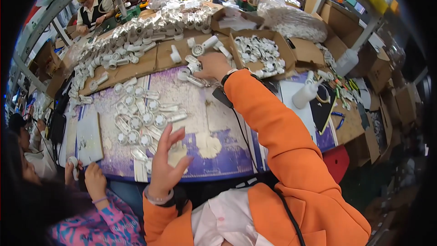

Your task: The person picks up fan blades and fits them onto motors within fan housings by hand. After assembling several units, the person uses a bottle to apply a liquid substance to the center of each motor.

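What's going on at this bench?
The person's right hand reaches across the worn purple table to loose white parts near an open cardboard box. The left hand is raised, open and empty, by a cluster of white pieces. At left, a co-worker's hand holds a white item.

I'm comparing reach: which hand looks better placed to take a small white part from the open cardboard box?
Probably the right hand, which is at white parts just left of the open cardboard box. The left hand is raised near the front edge of the table, farther from it.
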A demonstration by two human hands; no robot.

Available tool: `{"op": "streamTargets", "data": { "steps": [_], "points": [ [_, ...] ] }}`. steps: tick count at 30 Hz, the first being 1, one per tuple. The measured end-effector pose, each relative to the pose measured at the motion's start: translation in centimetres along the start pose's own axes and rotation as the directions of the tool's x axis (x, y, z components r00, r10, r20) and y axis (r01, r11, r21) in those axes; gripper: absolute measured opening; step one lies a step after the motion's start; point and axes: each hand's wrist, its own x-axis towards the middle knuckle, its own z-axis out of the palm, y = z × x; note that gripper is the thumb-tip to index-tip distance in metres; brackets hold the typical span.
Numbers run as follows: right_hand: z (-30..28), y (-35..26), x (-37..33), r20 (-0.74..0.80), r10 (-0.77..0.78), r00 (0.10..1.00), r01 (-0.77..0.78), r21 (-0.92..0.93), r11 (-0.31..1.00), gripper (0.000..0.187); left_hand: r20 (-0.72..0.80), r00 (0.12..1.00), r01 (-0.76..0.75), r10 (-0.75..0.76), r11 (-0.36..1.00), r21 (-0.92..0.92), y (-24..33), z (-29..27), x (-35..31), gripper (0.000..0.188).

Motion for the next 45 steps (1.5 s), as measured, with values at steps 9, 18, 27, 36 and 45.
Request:
{"op": "streamTargets", "data": {
  "steps": [9,18,27,36,45],
  "points": [
    [-0.2,-0.2,-10.0,-0.071,-0.058,0.996,0.049,-0.126,0.991,0.047,0.052,0.997,0.045,-0.056,0.982,0.186,-2.1,5.3,0.7,0.071],
    [-4.9,-4.1,-11.8,0.082,-0.089,0.993,0.104,-0.203,0.974,0.036,0.195,0.979,-0.139,0.065,0.91,0.39,-4.5,6.9,-1.4,0.06],
    [2.0,-6.0,-7.7,0.011,-0.186,0.983,0.185,-0.159,0.97,0.021,0.28,0.955,-0.201,0.098,0.908,0.368,-5.2,6.8,-0.6,0.062],
    [-2.8,-4.0,-24.9,-0.038,-0.189,0.981,0.19,0.04,0.981,0.034,0.0,0.998,-0.055,0.056,0.979,0.198,-5.2,7.8,-1.9,0.074],
    [-0.2,0.8,-29.8,-0.367,0.117,0.923,-0.005,0.294,0.956,0.048,0.131,0.981,-0.196,0.147,0.73,0.655,-4.2,10.6,0.3,0.062]
  ]
}}
